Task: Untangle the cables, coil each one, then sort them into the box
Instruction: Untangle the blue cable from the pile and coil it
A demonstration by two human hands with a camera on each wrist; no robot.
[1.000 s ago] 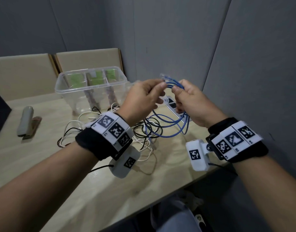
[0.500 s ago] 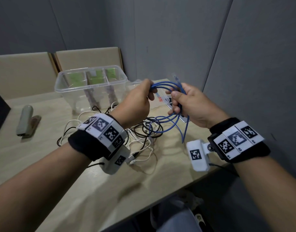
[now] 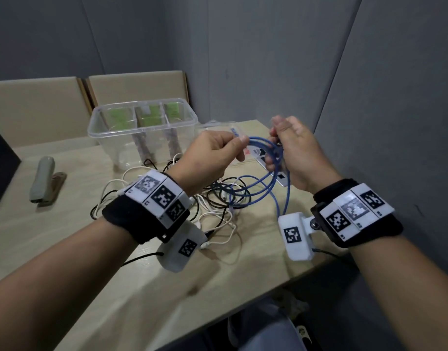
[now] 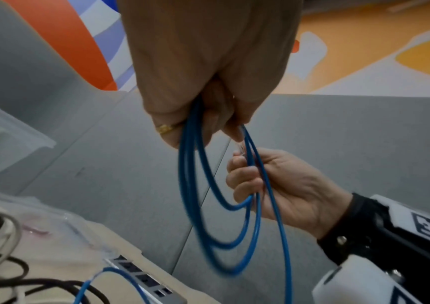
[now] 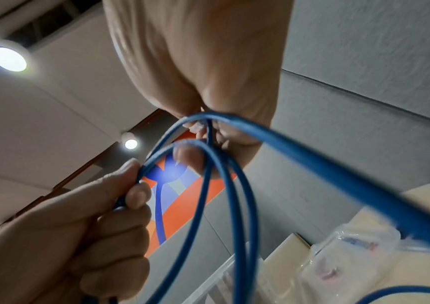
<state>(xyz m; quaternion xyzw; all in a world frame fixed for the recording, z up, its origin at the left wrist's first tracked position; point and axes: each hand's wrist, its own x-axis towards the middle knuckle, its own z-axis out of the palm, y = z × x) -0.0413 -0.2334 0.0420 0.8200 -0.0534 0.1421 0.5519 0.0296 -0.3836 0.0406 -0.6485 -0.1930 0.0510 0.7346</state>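
Note:
A blue cable (image 3: pixel 262 182) hangs in several loose loops between my two hands, above the table. My left hand (image 3: pixel 239 145) pinches the top of the loops between thumb and fingers; the left wrist view shows the blue cable (image 4: pixel 191 174) running out of that fist. My right hand (image 3: pixel 276 150) curls round the other side of the loops, near the clear plug (image 4: pixel 241 148). One blue strand drops past my right wrist. A tangle of black and white cables (image 3: pixel 217 206) lies on the table under my hands. The clear divided box (image 3: pixel 141 127) stands behind it.
A grey stapler (image 3: pixel 44 181) lies at the left of the wooden table (image 3: pixel 116 287). A power strip (image 3: pixel 281 177) and a clear plastic bag (image 3: pixel 225 127) lie beneath my hands. Grey partition walls close in behind and to the right; the table's edge is near my right wrist.
My hands, close together at the top of the coil a second ago, have drawn apart. The blue loops now stretch between them and one strand hangs lower.

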